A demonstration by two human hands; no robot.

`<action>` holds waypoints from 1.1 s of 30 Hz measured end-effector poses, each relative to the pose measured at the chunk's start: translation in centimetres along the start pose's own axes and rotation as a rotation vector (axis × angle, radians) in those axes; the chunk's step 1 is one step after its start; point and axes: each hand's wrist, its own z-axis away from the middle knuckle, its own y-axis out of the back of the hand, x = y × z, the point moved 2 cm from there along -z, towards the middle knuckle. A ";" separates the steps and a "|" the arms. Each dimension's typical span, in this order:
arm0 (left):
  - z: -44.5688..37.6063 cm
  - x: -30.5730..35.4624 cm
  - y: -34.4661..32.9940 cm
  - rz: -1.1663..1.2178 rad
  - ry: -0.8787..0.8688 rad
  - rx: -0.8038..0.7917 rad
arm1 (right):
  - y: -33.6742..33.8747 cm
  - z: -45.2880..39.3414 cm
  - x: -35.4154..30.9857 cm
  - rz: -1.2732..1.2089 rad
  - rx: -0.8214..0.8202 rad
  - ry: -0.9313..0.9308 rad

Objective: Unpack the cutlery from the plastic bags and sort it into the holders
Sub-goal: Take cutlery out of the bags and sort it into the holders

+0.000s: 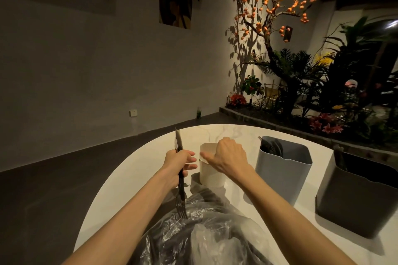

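My left hand (178, 161) grips a bunch of dark forks (180, 180) upright, tines down, just above the clear plastic bags (193, 228) at the table's near edge. My right hand (228, 157) is over the cream holder (210, 175), fingers curled down at its rim; whether it holds anything is hidden. A light grey holder (284, 174) to the right has dark cutlery in it. A dark grey holder (357, 196) stands at the far right with dark handles barely visible inside.
The white marble table (133, 170) is rounded, its edge curving close on the left. Dark cutlery shows through the crumpled bags. A planter with a tree and flowers (301, 92) lies beyond the table at the right.
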 end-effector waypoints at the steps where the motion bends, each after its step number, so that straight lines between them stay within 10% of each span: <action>1: 0.1 0.0 0.0 -0.005 0.002 -0.001 | -0.3 0.0 0.0 0.013 0.000 -0.011; 19: 2.4 -0.4 -0.2 -0.008 0.086 -0.132 | -0.2 0.0 0.9 0.012 -0.091 0.027; 33: 7.5 4.6 -0.7 0.300 0.032 -0.334 | 7.2 3.0 1.6 -0.454 -0.234 0.209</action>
